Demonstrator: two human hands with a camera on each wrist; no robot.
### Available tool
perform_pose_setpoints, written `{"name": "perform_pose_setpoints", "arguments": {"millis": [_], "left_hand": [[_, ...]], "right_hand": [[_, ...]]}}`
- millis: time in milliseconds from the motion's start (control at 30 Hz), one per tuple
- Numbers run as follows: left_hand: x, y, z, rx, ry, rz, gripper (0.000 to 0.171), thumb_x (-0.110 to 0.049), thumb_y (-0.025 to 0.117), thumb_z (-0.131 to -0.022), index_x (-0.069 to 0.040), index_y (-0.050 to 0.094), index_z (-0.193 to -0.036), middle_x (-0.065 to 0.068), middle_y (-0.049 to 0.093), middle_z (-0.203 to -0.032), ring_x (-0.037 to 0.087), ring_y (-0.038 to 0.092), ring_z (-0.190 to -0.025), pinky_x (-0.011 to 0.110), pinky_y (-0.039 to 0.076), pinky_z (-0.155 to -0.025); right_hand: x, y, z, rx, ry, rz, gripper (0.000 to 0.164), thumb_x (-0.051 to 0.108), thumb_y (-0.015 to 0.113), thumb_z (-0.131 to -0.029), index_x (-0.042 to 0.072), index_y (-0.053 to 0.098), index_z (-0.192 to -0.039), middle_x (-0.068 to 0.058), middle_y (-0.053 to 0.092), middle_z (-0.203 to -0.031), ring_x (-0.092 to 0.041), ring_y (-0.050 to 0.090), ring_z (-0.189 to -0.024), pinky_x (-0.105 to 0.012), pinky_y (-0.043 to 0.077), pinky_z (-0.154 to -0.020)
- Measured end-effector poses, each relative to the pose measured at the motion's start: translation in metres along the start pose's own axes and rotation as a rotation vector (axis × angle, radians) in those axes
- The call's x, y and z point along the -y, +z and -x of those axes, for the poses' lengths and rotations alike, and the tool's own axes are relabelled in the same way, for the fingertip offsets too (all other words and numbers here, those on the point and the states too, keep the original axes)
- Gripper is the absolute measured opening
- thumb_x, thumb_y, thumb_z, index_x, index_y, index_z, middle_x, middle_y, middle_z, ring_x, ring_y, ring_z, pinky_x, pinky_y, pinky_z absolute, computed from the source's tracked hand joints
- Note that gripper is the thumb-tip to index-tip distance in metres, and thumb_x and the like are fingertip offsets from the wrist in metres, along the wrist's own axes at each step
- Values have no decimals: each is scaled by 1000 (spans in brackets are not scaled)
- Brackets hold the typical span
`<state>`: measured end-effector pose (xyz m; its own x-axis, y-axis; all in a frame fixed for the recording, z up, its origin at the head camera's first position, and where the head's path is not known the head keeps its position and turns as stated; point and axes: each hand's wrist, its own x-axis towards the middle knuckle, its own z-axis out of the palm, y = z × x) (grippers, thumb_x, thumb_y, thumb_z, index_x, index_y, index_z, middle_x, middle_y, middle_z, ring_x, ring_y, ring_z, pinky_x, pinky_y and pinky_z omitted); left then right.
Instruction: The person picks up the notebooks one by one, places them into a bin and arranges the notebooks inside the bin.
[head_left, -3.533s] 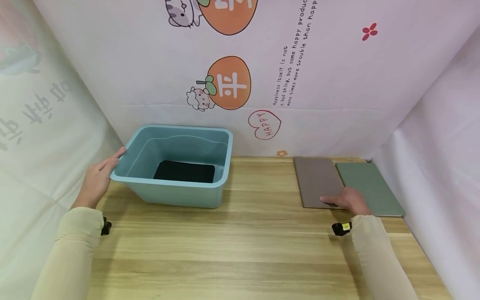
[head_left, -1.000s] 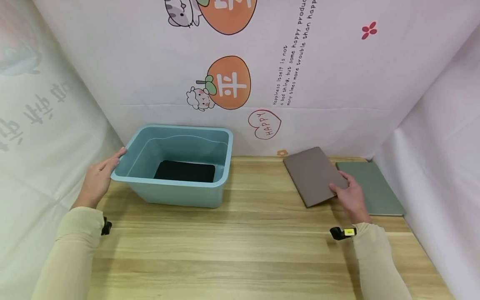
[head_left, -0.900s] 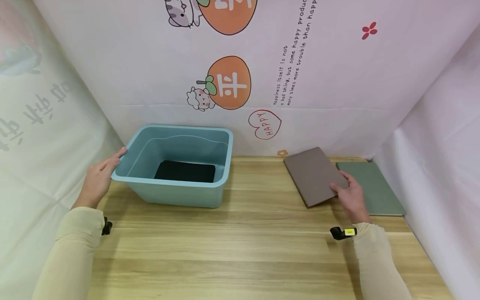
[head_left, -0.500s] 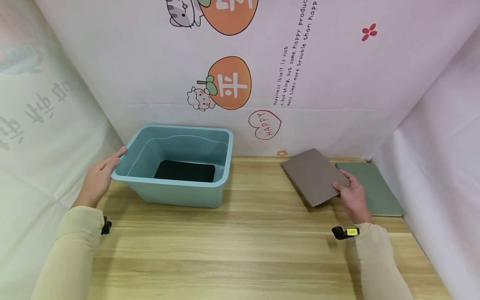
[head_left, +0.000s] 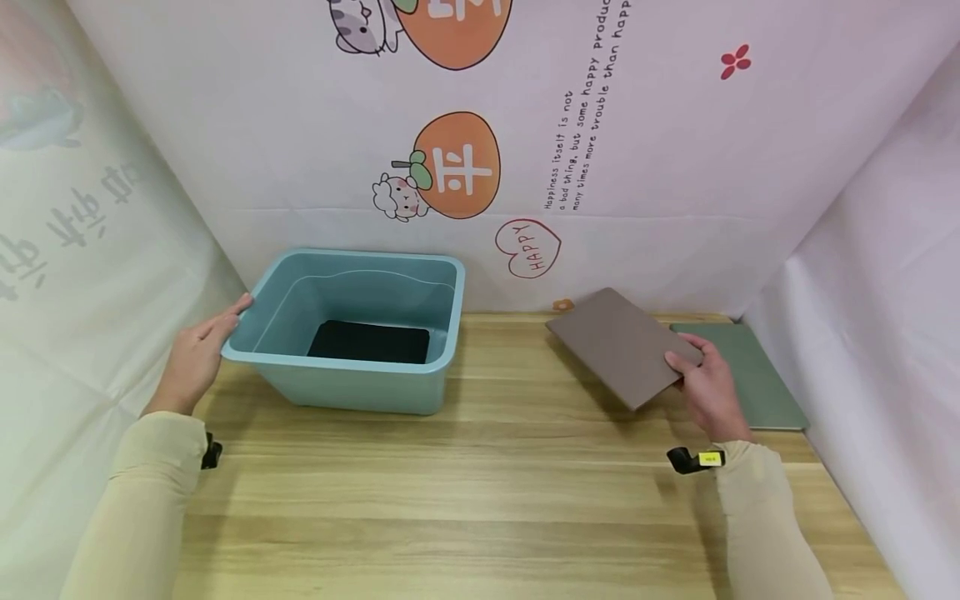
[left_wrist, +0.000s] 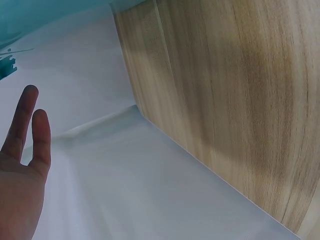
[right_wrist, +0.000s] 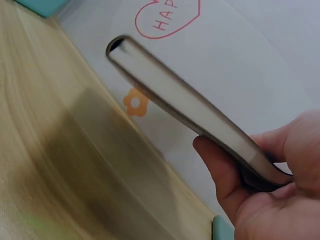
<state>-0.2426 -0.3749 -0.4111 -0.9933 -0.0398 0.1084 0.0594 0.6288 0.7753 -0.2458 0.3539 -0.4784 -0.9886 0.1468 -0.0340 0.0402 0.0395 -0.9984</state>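
My right hand grips a brown hardcover notebook by its near right corner, thumb on the upper cover. In the right wrist view the page edges of the notebook face the camera, and it is held off the table, tilted. A green notebook lies flat, partly behind that hand. At the left, my left hand touches the rim of a blue plastic bin. Two straight fingers show in the left wrist view, apart from the bin's underside; the rest of that hand is out of frame.
A flat black rectangular thing lies on the bin's floor. The wooden table is bounded by a printed white cloth at the back and plain cloth on both sides. Each wrist carries a small black camera.
My right hand has taken hold of the brown notebook, turned it and raised it off the table, tilting it leftward. The left hand and the bin have stayed put.
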Motion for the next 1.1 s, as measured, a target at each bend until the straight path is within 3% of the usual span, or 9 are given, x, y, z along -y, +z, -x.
{"name": "perform_pose_setpoints", "arguments": {"millis": [433, 700, 1100], "left_hand": [[1, 0, -1, 5, -13, -4, 49, -59, 31, -107, -46, 40, -153, -27, 30, -161, 29, 23, -157, 64, 20, -125], [1, -1, -1, 17, -34, 10, 49, -59, 32, -107, -47, 39, -154, -27, 30, -162, 31, 21, -157, 65, 18, -125], [2, -1, -2, 6, -16, 6, 49, -58, 32, -107, -44, 40, -154, -26, 31, -161, 28, 24, -157, 65, 21, -124]], "right_hand": [[16, 6, 0, 68, -28, -45, 52, 21, 59, -104, 13, 33, -149, 7, 46, -124, -4, 60, -98, -18, 58, -74], [28, 12, 1, 111, -38, -192, 41, 15, 62, -102, 17, 41, -138, 6, 52, -122, -4, 62, -94, -19, 57, -71], [55, 22, 1, 250, -40, -202, 48, 17, 57, -105, 14, 32, -146, 4, 56, -124, -6, 66, -96, -21, 59, -76]]}}
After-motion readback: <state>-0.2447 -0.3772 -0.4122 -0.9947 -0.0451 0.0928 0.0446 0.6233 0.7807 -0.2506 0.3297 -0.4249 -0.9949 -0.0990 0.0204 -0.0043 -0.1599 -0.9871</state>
